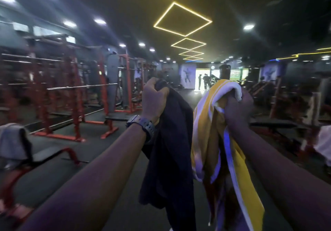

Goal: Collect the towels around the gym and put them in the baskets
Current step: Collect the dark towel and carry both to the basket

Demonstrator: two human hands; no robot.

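The left hand (154, 100) has its fingers closed tight around a dark towel (170, 151) that hangs down. At its 3 o'clock, the right hand (237, 108) grips a yellow and white striped towel (206, 132). A grey towel (12, 141) lies at 9 o'clock.

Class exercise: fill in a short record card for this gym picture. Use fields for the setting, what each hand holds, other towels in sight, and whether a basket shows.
setting: dim gym aisle between red racks
left hand: grip shut on dark towel
right hand: grip shut on yellow-and-white striped towel
other towels: grey towel draped on a bench at left
basket: none in view
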